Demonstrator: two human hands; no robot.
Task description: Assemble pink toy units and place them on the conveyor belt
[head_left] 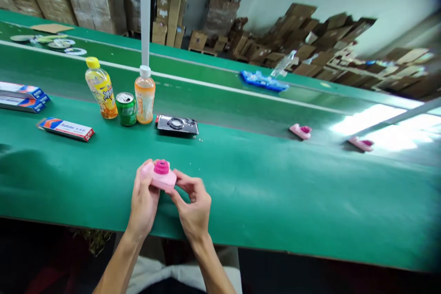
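Observation:
A small light-pink object with a darker pink round part on top (161, 174) is held above the near part of the green table. My left hand (144, 200) grips its left side, with the fingers wrapped round it. The thumb and fingertips of my right hand (193, 202) pinch its right end. Two similar pink objects, one nearer (300, 131) and one further right (361, 144), lie on the green surface beyond my hands.
Beyond my hands stand a yellow-capped bottle (102, 89), a green can (126, 109) and an orange bottle (145, 96). A phone (177, 125) lies beside them. Long boxes (67, 129) are at the left. A blue tray (263, 81) and a white post (145, 14) are further back.

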